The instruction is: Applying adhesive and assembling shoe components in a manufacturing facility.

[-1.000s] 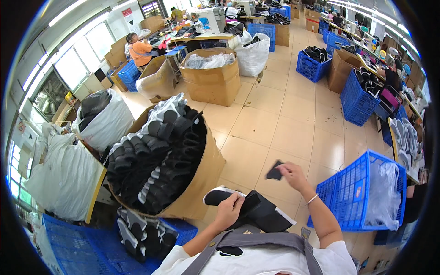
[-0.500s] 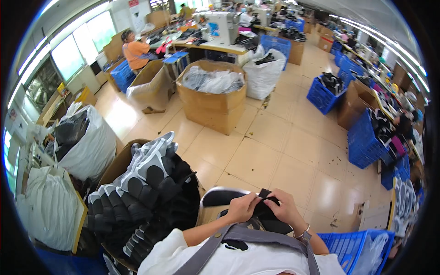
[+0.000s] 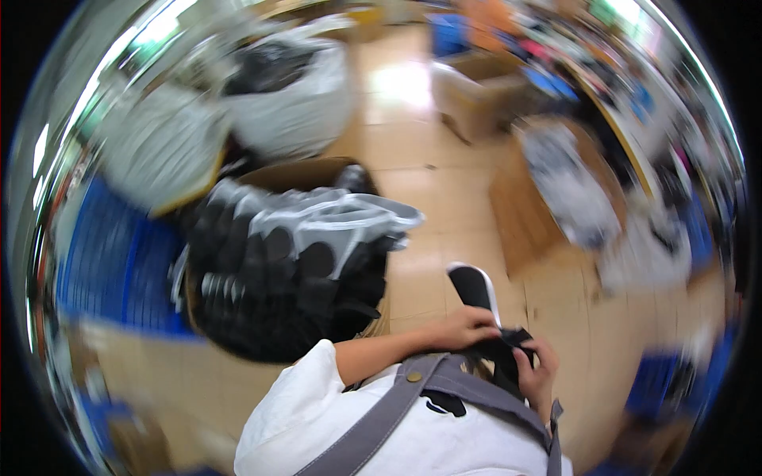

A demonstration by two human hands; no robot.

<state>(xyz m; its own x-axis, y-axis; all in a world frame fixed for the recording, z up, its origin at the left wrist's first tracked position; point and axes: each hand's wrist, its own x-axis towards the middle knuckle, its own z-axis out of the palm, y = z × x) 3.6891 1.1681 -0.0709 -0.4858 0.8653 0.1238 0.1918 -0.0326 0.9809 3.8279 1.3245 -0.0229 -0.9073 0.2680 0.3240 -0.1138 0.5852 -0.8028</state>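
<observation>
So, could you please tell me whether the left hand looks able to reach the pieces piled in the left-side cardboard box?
Probably yes: the piled pieces lie uncovered, nothing visible in between, though the left hand seems busy gripping a white-edged black piece.

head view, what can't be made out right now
Head view: lower part of the white-edged black fabric piece, hidden by the left hand and grey cloth apron.
Head view: the dark fabric at the right hand, too blurred to outline.
Head view: floor of the round brown cardboard box, under heaped black-and-grey pieces.
</observation>
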